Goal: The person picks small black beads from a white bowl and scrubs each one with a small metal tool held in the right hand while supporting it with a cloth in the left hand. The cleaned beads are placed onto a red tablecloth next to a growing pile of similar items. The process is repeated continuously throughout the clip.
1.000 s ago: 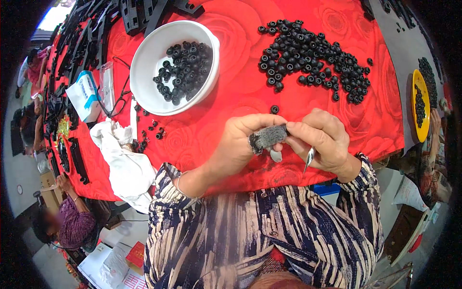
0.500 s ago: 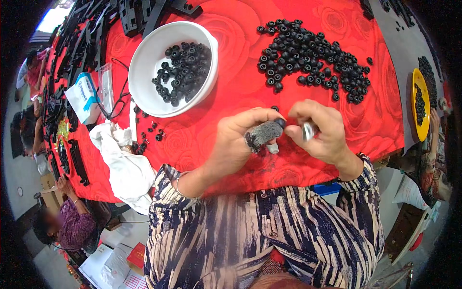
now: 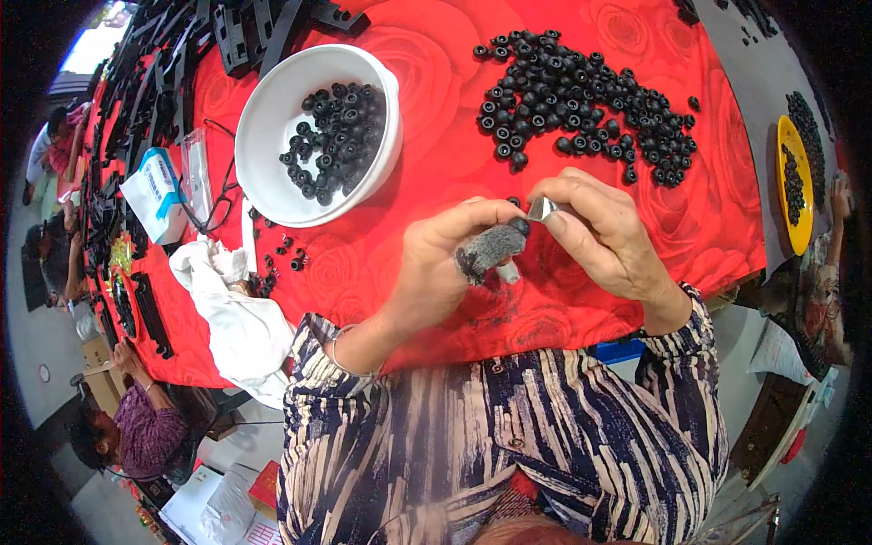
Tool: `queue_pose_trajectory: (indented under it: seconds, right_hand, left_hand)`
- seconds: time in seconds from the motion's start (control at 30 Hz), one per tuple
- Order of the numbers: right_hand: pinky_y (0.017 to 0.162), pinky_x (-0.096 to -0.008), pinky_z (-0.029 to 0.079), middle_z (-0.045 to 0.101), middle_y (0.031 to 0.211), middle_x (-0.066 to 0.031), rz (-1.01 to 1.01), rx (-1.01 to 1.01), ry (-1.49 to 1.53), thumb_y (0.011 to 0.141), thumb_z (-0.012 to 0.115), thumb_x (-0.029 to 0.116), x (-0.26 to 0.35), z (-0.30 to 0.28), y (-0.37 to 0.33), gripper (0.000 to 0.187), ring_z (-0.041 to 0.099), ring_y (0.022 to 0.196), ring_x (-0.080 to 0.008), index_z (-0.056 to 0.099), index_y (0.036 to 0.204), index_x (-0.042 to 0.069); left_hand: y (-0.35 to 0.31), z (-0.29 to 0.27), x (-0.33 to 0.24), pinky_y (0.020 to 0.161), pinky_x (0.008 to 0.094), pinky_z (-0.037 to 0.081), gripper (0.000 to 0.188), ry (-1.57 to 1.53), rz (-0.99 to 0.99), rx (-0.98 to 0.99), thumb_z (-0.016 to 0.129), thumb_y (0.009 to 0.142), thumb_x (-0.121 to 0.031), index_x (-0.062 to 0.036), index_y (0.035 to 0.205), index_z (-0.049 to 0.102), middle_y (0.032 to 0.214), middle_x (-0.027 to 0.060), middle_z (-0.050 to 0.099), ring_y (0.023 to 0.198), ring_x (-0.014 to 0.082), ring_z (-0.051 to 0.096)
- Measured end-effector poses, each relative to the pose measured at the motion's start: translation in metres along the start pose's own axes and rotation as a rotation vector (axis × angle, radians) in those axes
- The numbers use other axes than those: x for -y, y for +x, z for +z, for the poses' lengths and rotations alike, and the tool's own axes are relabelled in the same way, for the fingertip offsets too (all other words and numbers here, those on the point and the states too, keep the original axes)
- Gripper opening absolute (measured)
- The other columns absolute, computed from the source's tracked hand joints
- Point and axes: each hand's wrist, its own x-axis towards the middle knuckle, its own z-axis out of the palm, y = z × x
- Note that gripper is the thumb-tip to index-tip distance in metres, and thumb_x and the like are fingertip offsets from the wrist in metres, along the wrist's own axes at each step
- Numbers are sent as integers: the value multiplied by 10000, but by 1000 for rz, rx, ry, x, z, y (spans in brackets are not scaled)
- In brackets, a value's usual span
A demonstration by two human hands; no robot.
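Observation:
My left hand (image 3: 434, 259) is closed, pinching a small black round part (image 3: 519, 226) between thumb and forefinger. A grey fuzzy finger cover (image 3: 496, 249), dark at one end, wraps a finger of that hand, and a whitish tip (image 3: 509, 272) shows below it. In my right hand (image 3: 607, 238), thumb and forefinger grip a small shiny metal blade (image 3: 544, 210), held close to the black part. Whether the blade touches it I cannot tell. One loose black part (image 3: 514, 202) lies just beyond my hands.
A white bowl (image 3: 393, 136) holding similar black parts stands left of centre; a heap of them (image 3: 581, 104) lies at the far right. Eyeglasses (image 3: 218, 209), a white cloth (image 3: 238, 331) and long black pieces (image 3: 150, 313) lie left. A yellow plate (image 3: 799, 245) is right. Other people sit nearby.
My right hand has turned and lifted slightly, bringing the metal blade up and left toward the black part. My left hand keeps its pinch.

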Motion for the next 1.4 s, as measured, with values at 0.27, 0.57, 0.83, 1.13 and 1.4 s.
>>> queue_pose_trajectory:
  seconds: [0.27,0.57,0.83,1.13,1.4]
  right_hand:
    - [554,-284,347,457,726,-67,14,3,-6,865,537,78,-3,3,-2,145,428,609,-161,560,961,-29]
    - [533,-325,405,504,738,-117,20,21,-26,831,577,35,-1,0,0,141,520,601,-235,567,962,-18]
    - [521,-327,396,501,722,-114,-18,28,-45,817,596,37,-4,1,0,142,512,594,-232,575,946,-16]
    - [518,-335,394,502,701,-113,-49,48,-48,807,606,35,-8,1,2,121,510,591,-241,586,916,-14]
    - [529,-347,402,508,699,-118,-64,82,-64,800,610,41,-9,0,3,126,518,604,-257,588,911,-15]
  left_hand:
    - [1,1,0,635,234,495,254,31,-11,-12,512,863,47,12,1102,591,910,50,570,715,114,618]
    - [2,1,-2,612,216,488,241,51,-39,-14,503,875,44,8,1095,593,904,43,569,713,103,617]
    - [2,0,0,611,223,493,230,31,-28,1,515,878,29,16,1094,591,912,42,572,709,107,617]
    - [3,-4,1,619,221,483,210,-8,-62,28,548,884,-27,23,1082,598,916,39,577,706,97,609]
    - [2,-4,1,612,224,482,202,-4,-100,9,543,886,-31,23,1071,604,864,33,600,693,88,599]
